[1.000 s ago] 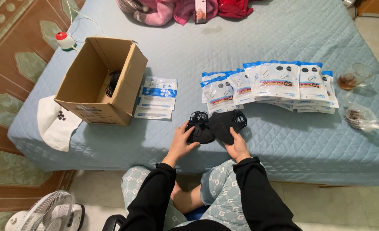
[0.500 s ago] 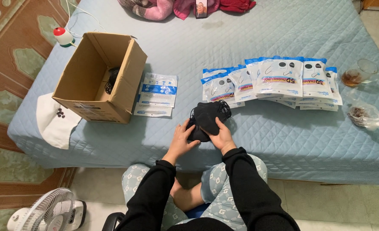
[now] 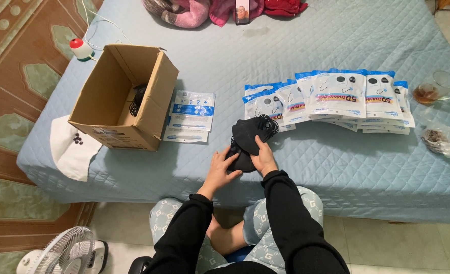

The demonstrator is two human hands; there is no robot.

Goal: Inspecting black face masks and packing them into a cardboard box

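Observation:
A small stack of black face masks [image 3: 249,135] lies on the blue quilted bed [image 3: 336,167] near its front edge. My left hand [image 3: 222,168] presses the stack's lower left side. My right hand [image 3: 263,158] rests on its lower right, fingers on top of the masks. Thin black ear loops stick out at the stack's upper right. Both arms wear black sleeves.
An open cardboard box [image 3: 123,99] with black masks inside stands at the left. Flat white and blue pouches [image 3: 190,116] lie beside it. A row of filled pouches [image 3: 336,99] overlaps at the right. A glass of brown liquid [image 3: 435,89] and a fan [image 3: 65,251] are nearby.
Two separate piles of black masks, one under each hand, have been brought together into a single stack. Both hands have closed in toward the middle.

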